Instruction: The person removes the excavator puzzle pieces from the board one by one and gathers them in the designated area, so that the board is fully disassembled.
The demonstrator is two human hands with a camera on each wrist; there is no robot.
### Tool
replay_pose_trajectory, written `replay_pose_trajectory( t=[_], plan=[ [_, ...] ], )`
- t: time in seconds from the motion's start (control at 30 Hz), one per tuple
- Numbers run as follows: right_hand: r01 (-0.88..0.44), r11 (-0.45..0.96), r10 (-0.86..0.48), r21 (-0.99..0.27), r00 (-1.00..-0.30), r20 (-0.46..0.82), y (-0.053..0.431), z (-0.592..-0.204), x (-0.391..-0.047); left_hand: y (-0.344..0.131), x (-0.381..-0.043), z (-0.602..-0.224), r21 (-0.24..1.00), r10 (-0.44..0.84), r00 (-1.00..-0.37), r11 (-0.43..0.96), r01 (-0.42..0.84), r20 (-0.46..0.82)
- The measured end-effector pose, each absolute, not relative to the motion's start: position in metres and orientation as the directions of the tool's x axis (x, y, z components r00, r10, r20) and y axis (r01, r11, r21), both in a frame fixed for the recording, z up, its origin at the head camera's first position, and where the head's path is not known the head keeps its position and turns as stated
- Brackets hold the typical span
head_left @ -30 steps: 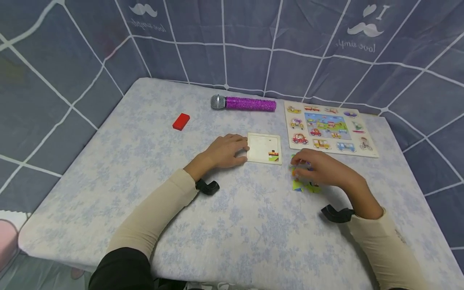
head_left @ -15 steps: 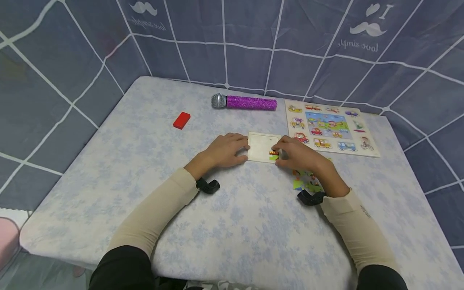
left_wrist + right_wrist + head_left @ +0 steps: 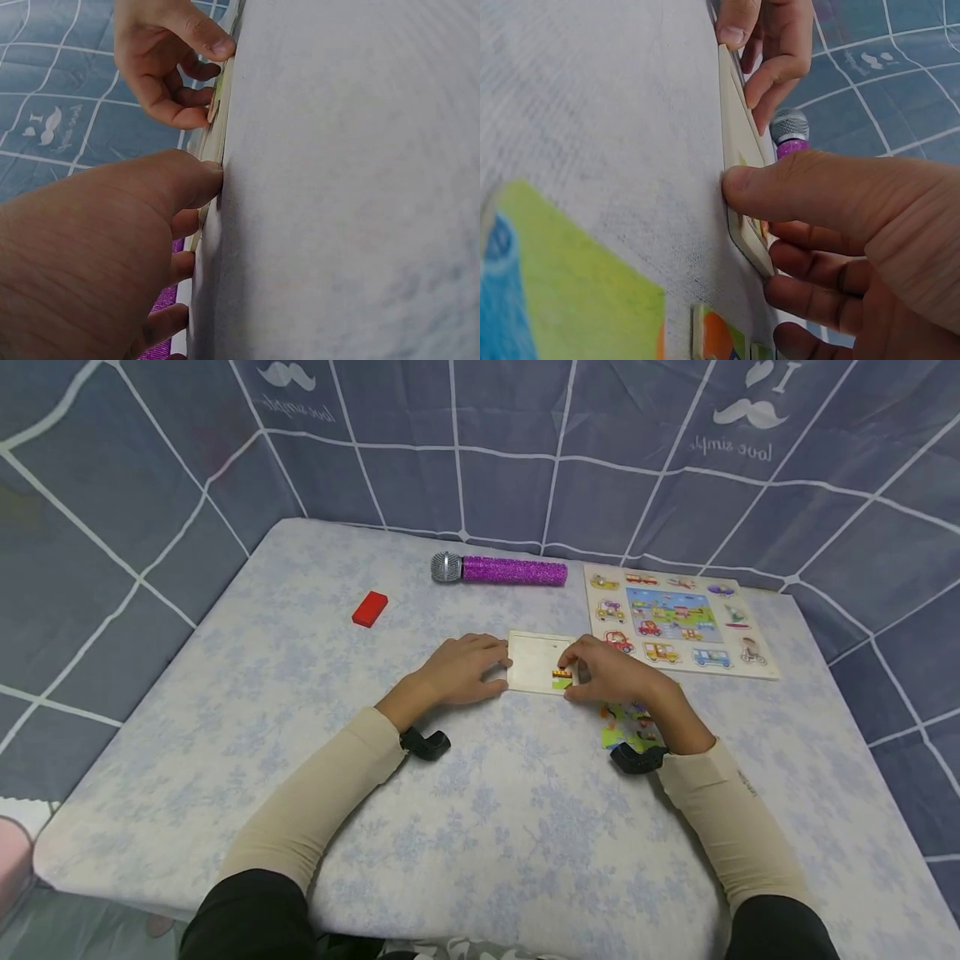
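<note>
A small cream puzzle board [image 3: 531, 662] lies on the table in front of me. My left hand [image 3: 465, 671] holds its left edge, thumb at the near corner and fingers along the side. My right hand [image 3: 611, 672] is over the board's right side, thumb [image 3: 757, 187] on the near edge. Its curled fingers pinch a puzzle piece [image 3: 215, 107], mostly hidden, which looks tilted in the left wrist view. A red, yellow and green piece [image 3: 561, 679] shows in the near right corner. Loose colourful puzzle pieces [image 3: 618, 737] lie below my right wrist, partly covered by it.
Behind the board lies a purple glitter microphone [image 3: 513, 571]. A larger vehicle picture puzzle [image 3: 675, 618] rests at the back right, and a red block [image 3: 370, 609] sits at the back left. Grey-blue curtains [image 3: 502, 493] stand along the table's back and sides.
My right hand has moved left from the loose pieces to the board's right side, and has stayed there since half a second ago. My left hand remains at the left edge.
</note>
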State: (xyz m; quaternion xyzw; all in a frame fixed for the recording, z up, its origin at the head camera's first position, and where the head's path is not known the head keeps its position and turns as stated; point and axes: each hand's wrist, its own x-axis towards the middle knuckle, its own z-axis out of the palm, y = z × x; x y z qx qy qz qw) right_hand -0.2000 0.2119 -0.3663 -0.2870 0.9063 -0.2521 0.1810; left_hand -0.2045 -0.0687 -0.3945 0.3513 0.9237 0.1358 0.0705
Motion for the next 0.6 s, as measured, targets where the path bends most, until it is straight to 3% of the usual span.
replay_pose_trajectory(
  t=[0.6],
  plan=[
    [-0.511, 0.746, -0.611, -0.426, -0.78, -0.134, 0.2053, -0.3598, -0.1918, -0.0692, -0.203, -0.394, 0.303, 0.664, -0.746, 0.72, 0.625, -0.04]
  ],
)
